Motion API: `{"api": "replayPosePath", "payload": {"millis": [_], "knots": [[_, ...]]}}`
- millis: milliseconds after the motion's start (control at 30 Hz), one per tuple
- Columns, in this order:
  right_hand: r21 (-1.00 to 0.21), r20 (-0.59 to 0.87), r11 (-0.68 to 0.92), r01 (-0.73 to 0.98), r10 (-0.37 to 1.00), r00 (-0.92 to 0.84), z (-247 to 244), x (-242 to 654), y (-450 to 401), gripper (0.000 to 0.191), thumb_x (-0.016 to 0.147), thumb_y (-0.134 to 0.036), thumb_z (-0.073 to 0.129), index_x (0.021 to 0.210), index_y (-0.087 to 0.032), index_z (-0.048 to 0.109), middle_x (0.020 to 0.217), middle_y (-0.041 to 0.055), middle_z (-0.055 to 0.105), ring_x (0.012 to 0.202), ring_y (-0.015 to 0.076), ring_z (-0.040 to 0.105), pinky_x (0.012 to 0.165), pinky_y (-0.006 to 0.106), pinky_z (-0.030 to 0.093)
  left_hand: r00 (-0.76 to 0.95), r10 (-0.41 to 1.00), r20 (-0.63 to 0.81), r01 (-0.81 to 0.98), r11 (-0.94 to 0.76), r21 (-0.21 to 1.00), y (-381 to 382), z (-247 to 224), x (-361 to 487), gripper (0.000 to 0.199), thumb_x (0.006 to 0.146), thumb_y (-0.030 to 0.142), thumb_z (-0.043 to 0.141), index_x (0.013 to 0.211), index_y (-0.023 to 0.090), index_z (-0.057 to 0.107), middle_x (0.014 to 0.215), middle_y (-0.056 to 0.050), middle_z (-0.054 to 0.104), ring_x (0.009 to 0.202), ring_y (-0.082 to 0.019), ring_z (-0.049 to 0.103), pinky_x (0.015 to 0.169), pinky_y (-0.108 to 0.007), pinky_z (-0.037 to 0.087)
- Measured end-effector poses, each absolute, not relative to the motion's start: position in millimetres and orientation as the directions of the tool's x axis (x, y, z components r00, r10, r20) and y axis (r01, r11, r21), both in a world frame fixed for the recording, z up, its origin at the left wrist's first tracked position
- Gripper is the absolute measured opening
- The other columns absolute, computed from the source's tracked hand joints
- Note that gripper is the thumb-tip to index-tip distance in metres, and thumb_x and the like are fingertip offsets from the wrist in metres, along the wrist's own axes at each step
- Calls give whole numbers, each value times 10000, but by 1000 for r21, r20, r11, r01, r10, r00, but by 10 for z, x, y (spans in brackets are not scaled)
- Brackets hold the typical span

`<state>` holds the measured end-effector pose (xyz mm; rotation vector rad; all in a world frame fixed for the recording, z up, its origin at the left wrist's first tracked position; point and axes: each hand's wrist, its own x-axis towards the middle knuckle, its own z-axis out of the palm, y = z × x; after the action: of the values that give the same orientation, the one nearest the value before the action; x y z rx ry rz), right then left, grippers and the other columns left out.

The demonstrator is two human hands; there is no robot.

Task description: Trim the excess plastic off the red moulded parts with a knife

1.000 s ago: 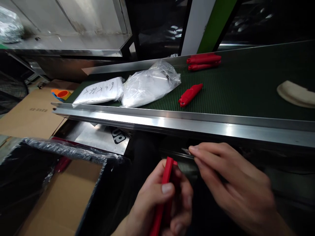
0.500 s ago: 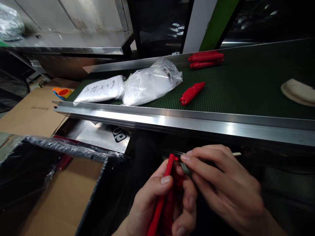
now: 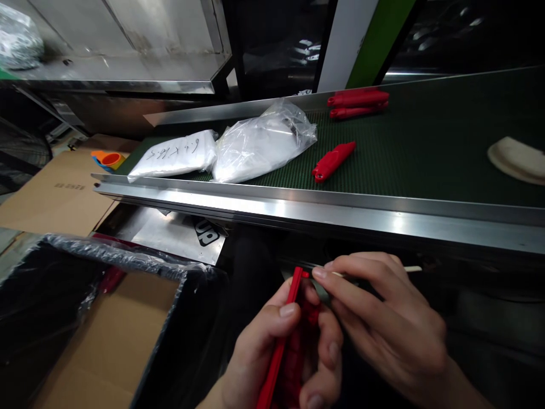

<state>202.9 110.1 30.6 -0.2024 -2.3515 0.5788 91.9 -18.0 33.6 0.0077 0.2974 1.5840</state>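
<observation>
A long red plastic part (image 3: pixel 276 359) is gripped in my left hand (image 3: pixel 255 341), thumb along its edge and fingers curled beneath. It tilts up and away, with a small red peg near its top end. My right hand (image 3: pixel 392 318) is closed in a pinch right beside that end. A thin pale stick (image 3: pixel 413 268) runs through its fingers and pokes out behind the knuckles; its tip is hard to make out. Something flat and grey-green (image 3: pixel 321 292) shows under the right fingertips, its kind unclear.
Ahead runs a green conveyor belt (image 3: pixel 404 147) with a metal rail (image 3: pixel 272 207). On it lie a red part (image 3: pixel 334 162), two more red parts (image 3: pixel 357 103), white plastic bags (image 3: pixel 259 145) and a pale curved piece (image 3: pixel 517 161). A plastic-lined carton (image 3: pixel 114 335) stands at lower left.
Both hands keep nearly the same pose. The right fingers and the stick have shifted very slightly, and more of the grey-green thing shows beneath them.
</observation>
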Motion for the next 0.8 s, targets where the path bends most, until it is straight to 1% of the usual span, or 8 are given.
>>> {"api": "replayPosePath", "payload": {"millis": [233,300,367,433,567,667,733,800], "knots": [[-420,613,907,30,308,-727,224,2040,1078,381,851,15,576,1195,-137,640,1038,126,610,967,254,589,763,426,489,-51,983,-177,-990,-27,135,-180,293,945,237,988,374,412,1046,198,561,831,-49,566,452,-48,490,333,-90,402],[-459,640,879,131,430,-637,205,2036,1109,437,850,3,598,1239,-196,628,1056,99,625,951,223,610,759,377,502,-46,973,-225,-996,-28,81,-212,249,953,240,990,389,415,1030,209,568,845,-41,550,489,-59,510,339,-92,411],[-515,687,825,235,561,-462,204,2032,1162,469,841,-21,638,1249,-254,636,1062,67,645,909,193,630,755,336,506,-37,962,-271,-999,-28,35,-252,200,956,226,990,379,421,1012,214,575,845,-31,533,514,-65,512,345,-93,417],[-580,677,769,269,638,-366,222,2034,1203,433,851,-52,646,1226,-268,657,1081,57,656,917,191,637,787,331,508,-37,955,-296,-999,-30,28,-278,168,949,214,988,361,428,1013,214,581,836,-30,530,516,-67,503,342,-92,411],[-699,515,688,194,673,-530,299,2075,1114,373,900,-74,591,1230,-240,641,1142,38,654,990,167,635,860,294,516,-85,923,-374,-994,-54,92,-204,208,858,192,965,336,494,1054,192,586,864,-49,556,560,-87,520,375,-113,428],[-734,434,658,170,646,-628,363,2116,918,353,904,-60,577,1209,-227,633,1157,21,644,997,130,631,864,235,516,-235,856,-460,-965,-148,218,-63,287,721,238,982,313,443,1104,161,579,911,-69,574,616,-109,537,436,-153,451],[-705,429,699,123,558,-710,387,2120,792,318,895,-41,563,1160,-197,642,1117,36,648,983,131,629,846,240,526,-345,824,-449,-926,-221,306,22,324,629,271,990,297,390,1112,149,582,917,-74,582,624,-121,540,452,-178,454],[-652,440,757,52,433,-787,388,2095,708,298,879,-18,540,1111,-166,655,1042,58,657,933,147,630,780,270,542,-405,814,-416,-897,-265,354,78,344,560,276,986,285,381,1107,145,586,914,-73,586,619,-122,534,456,-185,447]]}}
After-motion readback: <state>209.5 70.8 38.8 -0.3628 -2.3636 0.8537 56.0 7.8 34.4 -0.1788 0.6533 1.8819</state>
